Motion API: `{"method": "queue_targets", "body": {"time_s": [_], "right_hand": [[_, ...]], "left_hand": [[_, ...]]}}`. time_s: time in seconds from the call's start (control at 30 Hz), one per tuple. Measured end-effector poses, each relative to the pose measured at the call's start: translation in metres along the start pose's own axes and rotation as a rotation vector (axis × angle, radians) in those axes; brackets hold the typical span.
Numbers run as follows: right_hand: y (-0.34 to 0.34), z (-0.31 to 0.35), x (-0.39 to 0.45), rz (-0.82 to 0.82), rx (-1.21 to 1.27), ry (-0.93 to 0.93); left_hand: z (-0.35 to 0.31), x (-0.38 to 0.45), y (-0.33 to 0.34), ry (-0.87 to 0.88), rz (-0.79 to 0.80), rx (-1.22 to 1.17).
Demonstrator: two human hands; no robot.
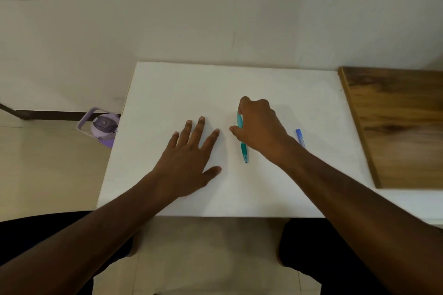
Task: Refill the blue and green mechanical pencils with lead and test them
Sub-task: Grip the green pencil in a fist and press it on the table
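Observation:
A green mechanical pencil (243,143) lies on the white table (167,93), its tip pointing toward me. My right hand (260,127) is over its upper half, fingers curled round the barrel with the thumb stretched out to the left. My left hand (189,153) rests flat on the table to the left of the pencil, fingers spread and holding nothing. A small blue item (300,137), either the blue pencil or a lead tube, lies on the table to the right, partly hidden behind my right wrist.
A wooden board (395,122) sits along the table's right side. A purple water bottle (103,128) stands on the floor by the table's left edge. A pale wall rises right behind the table.

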State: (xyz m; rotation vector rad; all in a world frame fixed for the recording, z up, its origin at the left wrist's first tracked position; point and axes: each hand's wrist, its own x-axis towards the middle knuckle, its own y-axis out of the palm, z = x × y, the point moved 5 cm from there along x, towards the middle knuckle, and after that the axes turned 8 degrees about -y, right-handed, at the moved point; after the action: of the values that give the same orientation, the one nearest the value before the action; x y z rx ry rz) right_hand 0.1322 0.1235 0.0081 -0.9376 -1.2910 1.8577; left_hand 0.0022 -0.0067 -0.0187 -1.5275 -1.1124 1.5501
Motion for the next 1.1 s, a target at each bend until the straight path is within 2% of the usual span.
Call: {"method": "queue_targets", "body": {"time_s": [0.17,0.23,0.37,0.43,0.53,0.6,0.63,0.7,0.77,0.9,1.1], "right_hand": [[0.009,0.010,0.000,0.072,-0.062,0.023],[0.009,0.020,-0.003,0.047,0.061,-0.016],[0.001,0.051,-0.012,-0.061,0.497,-0.152],[-0.019,0.044,-0.004,-0.101,0.763,-0.088],[-0.060,0.017,0.010,-0.134,1.479,0.036],[-0.080,0.010,0.009,-0.105,1.895,-0.034],[-0.085,0.010,0.006,-0.061,2.009,-0.086],[-0.083,0.015,-0.001,0.052,2.088,-0.136],[-0.073,0.023,-0.008,0.125,2.066,-0.103],[-0.058,0.037,-0.014,0.165,1.999,-0.020],[-0.062,0.044,-0.015,0.172,2.078,-0.040]], "left_hand": [[0.005,-0.009,-0.006,0.023,0.029,0.029],[0.009,-0.009,-0.006,0.037,0.029,0.041],[0.024,-0.003,-0.005,0.102,0.081,0.134],[0.032,-0.001,-0.004,0.146,0.127,0.145],[0.033,-0.001,0.000,0.175,0.129,0.107],[0.029,-0.002,0.004,0.166,0.116,0.099],[0.027,-0.002,0.006,0.160,0.114,0.097],[0.023,-0.002,0.008,0.148,0.116,0.101],[0.019,-0.002,0.009,0.136,0.132,0.106],[0.014,-0.002,0.011,0.118,0.164,0.108],[0.012,-0.005,0.006,0.116,0.166,0.117]]}}
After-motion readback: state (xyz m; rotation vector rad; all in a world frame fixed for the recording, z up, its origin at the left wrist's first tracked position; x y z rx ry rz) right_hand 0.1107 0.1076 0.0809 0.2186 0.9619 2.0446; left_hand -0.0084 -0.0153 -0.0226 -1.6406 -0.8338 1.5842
